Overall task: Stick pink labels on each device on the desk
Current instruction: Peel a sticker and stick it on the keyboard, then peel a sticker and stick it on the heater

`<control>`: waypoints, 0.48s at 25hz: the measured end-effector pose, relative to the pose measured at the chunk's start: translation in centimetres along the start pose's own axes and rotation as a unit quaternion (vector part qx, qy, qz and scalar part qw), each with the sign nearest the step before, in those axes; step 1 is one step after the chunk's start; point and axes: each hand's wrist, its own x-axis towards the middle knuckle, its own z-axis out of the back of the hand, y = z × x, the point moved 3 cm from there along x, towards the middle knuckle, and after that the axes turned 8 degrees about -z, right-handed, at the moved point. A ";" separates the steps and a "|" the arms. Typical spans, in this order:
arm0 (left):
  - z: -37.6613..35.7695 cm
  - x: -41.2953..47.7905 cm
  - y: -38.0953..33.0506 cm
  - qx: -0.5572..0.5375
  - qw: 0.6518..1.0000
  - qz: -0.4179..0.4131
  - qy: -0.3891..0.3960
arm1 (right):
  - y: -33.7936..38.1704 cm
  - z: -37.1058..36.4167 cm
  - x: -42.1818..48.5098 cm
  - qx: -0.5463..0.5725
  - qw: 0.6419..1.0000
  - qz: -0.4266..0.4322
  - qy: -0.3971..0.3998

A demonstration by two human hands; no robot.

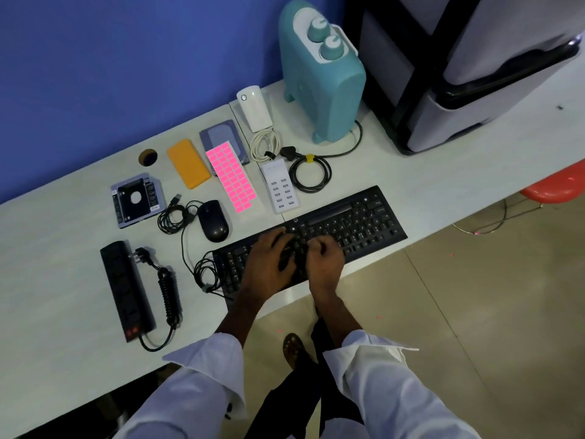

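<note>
At the near edge of the desk (pixel 63 289), your left hand (pixel 269 259) and right hand (pixel 326 258) curl over the black keyboard (pixel 364 217), grip unclear. The pink label sheet (pixel 232 179) lies farther back, just left of the USB hub (pixel 281 188).

I see a pale surface (pixel 63 280). Near its front edge a black keyboard (pixel 357 217) lies askew. Left of it are a mouse (pixel 212 220) with its cord bunched up, then a power strip (pixel 126 289). Farther back lie a drive caddy (pixel 136 201), an orange case (pixel 188 167), a grey drive (pixel 221 134) with a pink label sheet (pixel 232 180) overlapping it, a white USB hub (pixel 280 186), a white box (pixel 254 107), a white cable (pixel 264 145), a black cable (pixel 311 172) and a teal heater (pixel 326 90).
</note>
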 end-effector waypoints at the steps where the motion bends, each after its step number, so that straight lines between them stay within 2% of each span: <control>1: 0.6 0.4 1.1 -0.021 0.998 0.038 -0.047 | 0.6 -0.9 0.1 0.001 0.999 0.024 0.024; 5: 2.4 2.6 6.2 -0.127 0.956 0.198 -0.177 | 3.1 -4.4 1.0 -0.019 0.990 0.093 0.103; 9: 2.8 7.1 11.0 -0.169 0.886 0.383 -0.201 | 5.5 -7.3 2.8 -0.047 0.976 0.138 0.159; 12: 2.7 9.2 13.4 -0.218 0.840 0.440 -0.229 | 6.6 -9.4 4.4 -0.087 0.962 0.147 0.214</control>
